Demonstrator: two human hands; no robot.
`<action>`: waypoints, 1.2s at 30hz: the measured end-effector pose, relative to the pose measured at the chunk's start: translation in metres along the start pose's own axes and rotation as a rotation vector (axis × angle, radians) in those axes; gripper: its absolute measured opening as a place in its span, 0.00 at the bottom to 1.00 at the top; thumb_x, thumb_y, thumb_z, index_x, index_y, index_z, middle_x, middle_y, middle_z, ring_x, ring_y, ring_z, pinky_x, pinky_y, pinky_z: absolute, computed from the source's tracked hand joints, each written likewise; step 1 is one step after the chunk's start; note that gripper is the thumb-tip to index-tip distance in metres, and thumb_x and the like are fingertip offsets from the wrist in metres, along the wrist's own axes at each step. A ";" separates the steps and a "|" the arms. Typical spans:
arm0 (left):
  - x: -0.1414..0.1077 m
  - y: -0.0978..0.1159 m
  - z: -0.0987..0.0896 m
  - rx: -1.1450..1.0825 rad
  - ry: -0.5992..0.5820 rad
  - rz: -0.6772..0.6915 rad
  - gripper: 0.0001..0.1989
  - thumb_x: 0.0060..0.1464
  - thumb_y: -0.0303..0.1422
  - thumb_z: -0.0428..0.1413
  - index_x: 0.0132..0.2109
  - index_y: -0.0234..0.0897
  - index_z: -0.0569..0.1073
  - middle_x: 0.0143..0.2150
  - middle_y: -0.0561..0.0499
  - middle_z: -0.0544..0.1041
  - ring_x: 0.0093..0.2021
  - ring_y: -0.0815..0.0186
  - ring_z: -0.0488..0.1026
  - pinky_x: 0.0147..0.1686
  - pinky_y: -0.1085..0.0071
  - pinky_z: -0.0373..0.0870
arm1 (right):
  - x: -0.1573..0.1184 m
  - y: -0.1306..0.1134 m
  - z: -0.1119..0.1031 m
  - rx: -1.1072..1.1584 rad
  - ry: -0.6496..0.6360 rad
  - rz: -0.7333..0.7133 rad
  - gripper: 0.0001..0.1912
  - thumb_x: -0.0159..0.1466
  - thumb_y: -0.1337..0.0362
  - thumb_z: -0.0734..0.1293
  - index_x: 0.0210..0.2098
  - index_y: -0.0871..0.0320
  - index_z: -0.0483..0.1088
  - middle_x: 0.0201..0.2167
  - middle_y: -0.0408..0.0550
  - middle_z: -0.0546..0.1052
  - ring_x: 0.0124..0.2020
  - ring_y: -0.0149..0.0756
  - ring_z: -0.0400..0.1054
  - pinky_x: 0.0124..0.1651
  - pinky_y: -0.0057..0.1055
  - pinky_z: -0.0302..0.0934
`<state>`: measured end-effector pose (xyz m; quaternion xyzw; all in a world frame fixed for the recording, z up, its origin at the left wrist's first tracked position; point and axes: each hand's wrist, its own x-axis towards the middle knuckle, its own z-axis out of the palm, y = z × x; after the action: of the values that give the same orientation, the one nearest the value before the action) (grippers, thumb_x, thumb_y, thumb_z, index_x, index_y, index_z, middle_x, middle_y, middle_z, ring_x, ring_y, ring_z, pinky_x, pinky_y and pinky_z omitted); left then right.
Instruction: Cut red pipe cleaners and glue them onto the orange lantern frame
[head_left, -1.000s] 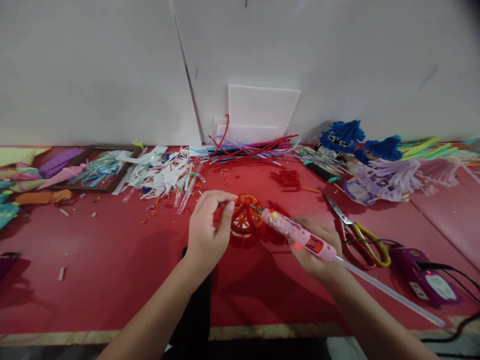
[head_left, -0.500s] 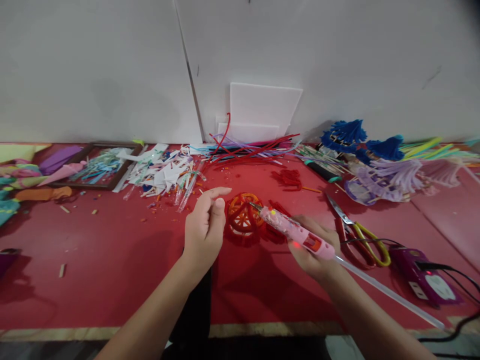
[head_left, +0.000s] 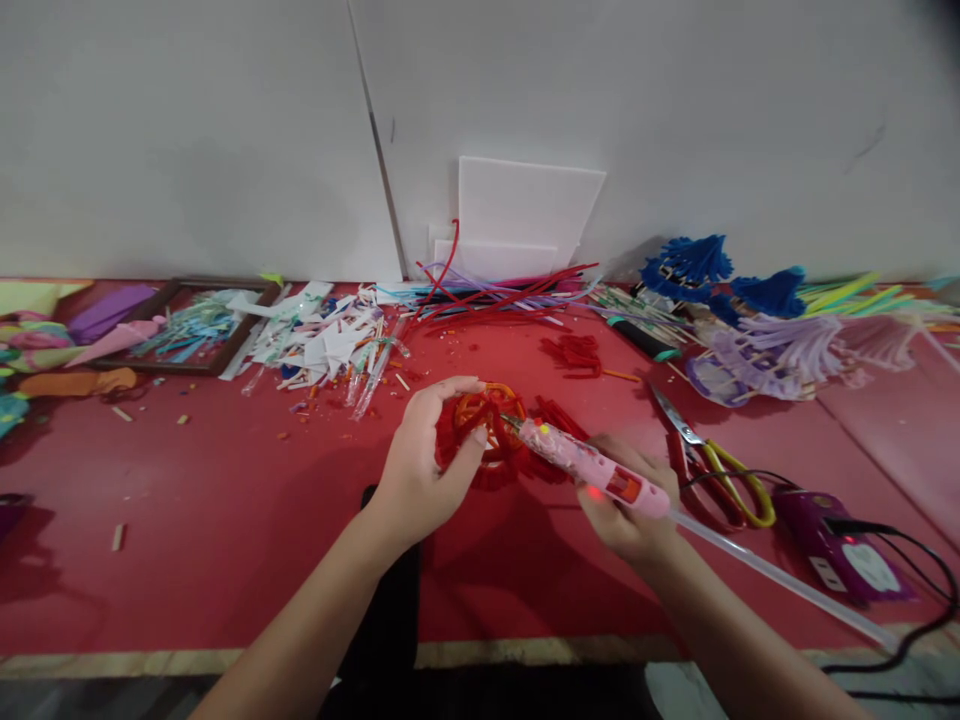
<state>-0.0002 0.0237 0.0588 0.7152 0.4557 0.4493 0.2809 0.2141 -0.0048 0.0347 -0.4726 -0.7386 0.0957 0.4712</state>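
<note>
A round red-and-orange pipe-cleaner piece lies on the red table in front of me. My left hand is at its left side, fingers curved over its far edge and thumb on its near part, gripping it. My right hand is wrapped round a pink glue gun with a small red light. The gun's metal nozzle points left and meets the upper right of the round piece. A long clear glue stick sticks out of the gun's rear.
Scissors and a purple power box with black cables lie at the right. Red pipe cleaners lie behind the gun. Paper scraps, a brown frame and blue pleated pieces line the back.
My left hand has moved right, from beside the round piece onto it, and has taken hold of its left side. The right hand and glue gun have hardly moved.
</note>
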 end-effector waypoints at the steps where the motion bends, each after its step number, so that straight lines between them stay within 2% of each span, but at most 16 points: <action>1: 0.000 0.000 0.000 0.008 -0.002 -0.010 0.18 0.55 0.26 0.53 0.53 0.38 0.66 0.52 0.44 0.71 0.55 0.61 0.67 0.58 0.59 0.62 | 0.000 0.000 0.000 -0.007 -0.003 -0.008 0.06 0.54 0.72 0.60 0.24 0.56 0.61 0.19 0.41 0.65 0.19 0.29 0.59 0.22 0.27 0.54; 7: 0.001 0.000 0.001 0.018 -0.005 -0.072 0.14 0.57 0.28 0.52 0.51 0.37 0.67 0.51 0.43 0.72 0.53 0.59 0.69 0.56 0.56 0.64 | 0.000 -0.002 -0.003 -0.009 -0.006 -0.025 0.05 0.55 0.71 0.60 0.24 0.55 0.61 0.19 0.41 0.64 0.19 0.29 0.58 0.21 0.27 0.53; 15: -0.001 0.000 0.001 0.047 -0.010 -0.066 0.13 0.59 0.29 0.51 0.51 0.39 0.67 0.50 0.46 0.73 0.52 0.61 0.69 0.55 0.58 0.65 | -0.002 0.001 -0.009 -0.041 -0.022 -0.094 0.06 0.54 0.72 0.60 0.24 0.56 0.60 0.20 0.42 0.64 0.20 0.30 0.57 0.23 0.28 0.52; 24: -0.001 -0.001 0.000 0.086 -0.028 -0.029 0.14 0.57 0.28 0.52 0.51 0.39 0.67 0.50 0.45 0.73 0.53 0.60 0.69 0.54 0.57 0.65 | -0.009 0.002 -0.013 -0.034 -0.052 -0.062 0.05 0.55 0.69 0.60 0.24 0.55 0.59 0.19 0.42 0.63 0.20 0.31 0.56 0.23 0.29 0.50; 36: 0.001 0.001 0.004 0.149 0.014 -0.009 0.14 0.56 0.29 0.53 0.50 0.39 0.67 0.49 0.45 0.73 0.52 0.59 0.69 0.53 0.57 0.65 | -0.014 -0.003 -0.020 -0.066 -0.061 -0.085 0.09 0.53 0.71 0.60 0.22 0.54 0.55 0.18 0.41 0.60 0.19 0.31 0.54 0.22 0.30 0.48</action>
<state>0.0042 0.0239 0.0581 0.7288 0.4930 0.4181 0.2256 0.2291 -0.0234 0.0392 -0.4530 -0.7746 0.0658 0.4364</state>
